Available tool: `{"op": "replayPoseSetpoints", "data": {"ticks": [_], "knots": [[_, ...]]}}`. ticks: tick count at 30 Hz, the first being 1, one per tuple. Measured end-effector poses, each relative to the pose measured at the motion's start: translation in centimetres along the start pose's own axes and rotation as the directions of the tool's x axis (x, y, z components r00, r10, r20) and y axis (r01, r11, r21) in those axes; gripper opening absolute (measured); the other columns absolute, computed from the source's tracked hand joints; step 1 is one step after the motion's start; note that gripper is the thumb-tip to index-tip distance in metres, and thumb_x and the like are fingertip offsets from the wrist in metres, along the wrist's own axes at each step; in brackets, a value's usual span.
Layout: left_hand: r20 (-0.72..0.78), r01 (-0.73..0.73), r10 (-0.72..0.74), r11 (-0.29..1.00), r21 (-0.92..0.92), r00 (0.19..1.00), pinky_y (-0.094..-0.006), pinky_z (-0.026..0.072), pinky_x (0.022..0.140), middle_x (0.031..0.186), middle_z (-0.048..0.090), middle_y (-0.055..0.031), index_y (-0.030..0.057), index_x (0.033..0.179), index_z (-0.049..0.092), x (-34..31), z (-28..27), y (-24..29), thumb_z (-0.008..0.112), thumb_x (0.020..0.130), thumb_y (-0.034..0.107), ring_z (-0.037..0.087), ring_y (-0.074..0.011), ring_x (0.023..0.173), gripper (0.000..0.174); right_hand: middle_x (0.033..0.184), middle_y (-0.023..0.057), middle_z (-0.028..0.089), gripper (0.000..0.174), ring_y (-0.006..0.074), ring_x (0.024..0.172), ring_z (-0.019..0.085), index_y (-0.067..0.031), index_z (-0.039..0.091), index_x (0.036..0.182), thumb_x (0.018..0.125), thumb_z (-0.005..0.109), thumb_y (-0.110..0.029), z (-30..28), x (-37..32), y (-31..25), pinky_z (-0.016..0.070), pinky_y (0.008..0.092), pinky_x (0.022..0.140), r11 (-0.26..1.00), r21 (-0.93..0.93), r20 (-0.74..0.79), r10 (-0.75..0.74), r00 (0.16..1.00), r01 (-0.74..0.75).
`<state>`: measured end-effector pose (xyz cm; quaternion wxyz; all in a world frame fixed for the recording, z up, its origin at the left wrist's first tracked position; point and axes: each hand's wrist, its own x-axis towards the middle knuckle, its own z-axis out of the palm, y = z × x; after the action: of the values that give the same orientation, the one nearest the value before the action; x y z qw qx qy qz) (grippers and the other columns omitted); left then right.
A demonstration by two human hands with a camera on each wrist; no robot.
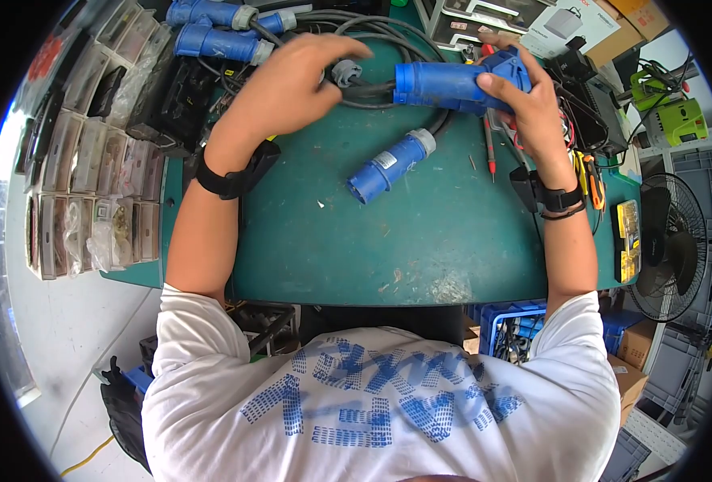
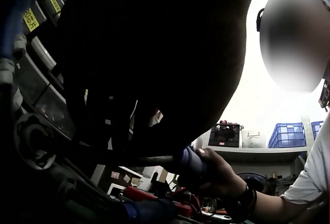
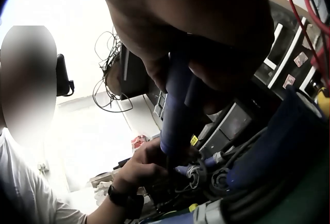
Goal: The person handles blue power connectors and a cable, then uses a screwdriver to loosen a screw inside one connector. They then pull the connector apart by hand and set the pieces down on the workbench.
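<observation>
In the head view, my right hand [image 1: 533,100] grips a blue industrial connector [image 1: 440,86], thumb on the near side, fingers curled over its far end. A black cable [image 1: 372,90] runs out of the connector's left end towards my left hand [image 1: 288,84]. The left thumb and index finger curve around the cable beside a grey cable gland nut [image 1: 345,74]; the other fingers are hidden underneath. In the right wrist view, the left hand [image 3: 147,164] is at the lower end of the blue connector [image 3: 178,102]. A second blue plug [image 1: 392,165] lies on the green table [image 1: 332,241].
Several blue connectors [image 1: 219,42] and coiled black cables fill the far left. Clear-drawer cabinets [image 1: 75,161] stand along the left edge. A red test probe [image 1: 489,149], orange-handled pliers [image 1: 595,185] and a yellow case [image 1: 628,241] lie to the right, near a fan [image 1: 669,249].
</observation>
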<state>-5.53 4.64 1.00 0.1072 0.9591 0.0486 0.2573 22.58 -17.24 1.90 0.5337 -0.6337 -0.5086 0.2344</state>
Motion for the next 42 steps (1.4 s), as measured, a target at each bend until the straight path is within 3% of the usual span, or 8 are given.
{"op": "replayPoseSetpoints", "data": {"ticks": [5, 10, 13, 18, 22, 26, 33, 42], "knots": [[0.043, 0.080, -0.069, 0.932, -0.353, 0.997, -0.0506, 0.0558, 0.106, 0.129, 0.074, -0.0183, 0.0113, 0.150, 0.062, 0.7, 1.6, 4.4, 0.082, 0.086, 0.015, 0.070, -0.0431, 0.120, 0.067, 0.114, 0.0032, 0.074, 0.063, 0.0047, 0.082, 0.062, -0.0098, 0.065, 0.149, 0.093, 0.088, -0.028, 2.6, -0.8, 0.5, 0.0442, 0.0214, 0.057, 0.996, 0.053, -0.046, 0.073, 0.996, -0.071], [0.126, 0.052, -0.019, 0.962, -0.269, 0.992, -0.0492, 0.0561, 0.102, 0.129, 0.073, -0.0191, 0.0080, 0.152, 0.059, 0.6, 1.9, 4.4, 0.085, 0.089, 0.017, 0.071, -0.0405, 0.118, 0.069, 0.115, 0.0005, 0.071, 0.063, 0.0060, 0.083, 0.063, -0.0097, 0.065, 0.149, 0.094, 0.089, -0.031, 5.2, -1.9, 1.4, 0.0473, 0.0225, 0.063, 0.993, 0.026, 0.027, -0.114, 0.993, 0.114], [0.602, 0.242, -0.157, 0.968, -0.064, 0.783, -0.0490, 0.0563, 0.096, 0.122, 0.072, -0.0186, 0.0067, 0.145, 0.061, 0.9, 0.3, 5.3, 0.085, 0.091, 0.019, 0.070, -0.0406, 0.112, 0.061, 0.113, -0.0005, 0.068, 0.060, 0.0095, 0.090, 0.064, -0.0084, 0.066, 0.145, 0.094, 0.089, -0.029, 5.1, -1.3, 3.1, 0.0515, 0.0261, 0.075, 0.858, -0.149, 0.198, -0.461, 0.865, 0.492], [0.503, 0.217, -0.107, 0.962, -0.167, 0.858, -0.0488, 0.0556, 0.090, 0.115, 0.072, -0.0182, 0.0054, 0.138, 0.062, -0.5, 0.5, 2.6, 0.084, 0.092, 0.017, 0.070, -0.0417, 0.108, 0.051, 0.104, -0.0001, 0.065, 0.057, 0.0131, 0.100, 0.065, -0.0068, 0.067, 0.143, 0.093, 0.089, -0.024, 0.4, 0.8, 2.4, 0.0526, 0.0312, 0.089, 0.900, -0.304, 0.028, -0.318, 0.948, 0.311], [0.410, 0.267, -0.183, 0.951, -0.156, 0.893, -0.0462, 0.0546, 0.090, 0.109, 0.070, -0.0174, 0.0046, 0.135, 0.062, -0.7, 0.9, 2.9, 0.080, 0.097, 0.016, 0.069, -0.0382, 0.103, 0.043, 0.100, 0.0047, 0.067, 0.054, 0.0196, 0.098, 0.067, -0.0072, 0.068, 0.142, 0.093, 0.087, -0.022, -0.5, 0.3, 1.7, 0.0549, 0.0365, 0.090, 0.836, -0.520, 0.228, -0.061, 0.972, 0.175], [0.227, 0.321, -0.260, 0.899, -0.299, 0.939, -0.0463, 0.0554, 0.086, 0.108, 0.073, -0.0206, 0.0027, 0.131, 0.062, 0.0, 0.7, 2.7, 0.080, 0.100, 0.024, 0.072, -0.0384, 0.097, 0.041, 0.093, 0.0122, 0.070, 0.051, 0.0318, 0.089, 0.071, -0.0083, 0.070, 0.140, 0.093, 0.086, -0.023, 1.1, -1.1, 2.0, 0.0577, 0.0444, 0.083, 0.651, -0.498, 0.567, -0.254, 0.783, 0.572], [-0.093, 0.397, -0.487, 0.796, -0.456, 0.868, -0.0310, 0.0512, 0.090, 0.114, 0.067, -0.0048, 0.0034, 0.142, 0.060, 0.9, -1.1, 3.3, 0.077, 0.108, 0.030, 0.059, -0.0116, 0.101, 0.046, 0.091, 0.0213, 0.076, 0.052, 0.0459, 0.089, 0.074, -0.0066, 0.076, 0.130, 0.097, 0.080, -0.046, 5.3, -3.4, 1.2, 0.0576, 0.0546, 0.079, 0.622, -0.671, 0.533, 0.027, 0.846, 0.403], [0.077, 0.170, -0.153, 0.821, -0.544, 0.985, -0.0408, 0.0547, 0.087, 0.103, 0.071, -0.0158, 0.0022, 0.132, 0.063, 0.2, -1.8, 2.7, 0.083, 0.098, 0.027, 0.069, -0.0287, 0.096, 0.047, 0.090, 0.0205, 0.077, 0.058, 0.0440, 0.089, 0.076, -0.0061, 0.080, 0.123, 0.094, 0.079, -0.056, 7.0, 0.0, 4.1, 0.0591, 0.0533, 0.077, 0.504, -0.776, 0.401, -0.071, 0.913, 0.380]]}}
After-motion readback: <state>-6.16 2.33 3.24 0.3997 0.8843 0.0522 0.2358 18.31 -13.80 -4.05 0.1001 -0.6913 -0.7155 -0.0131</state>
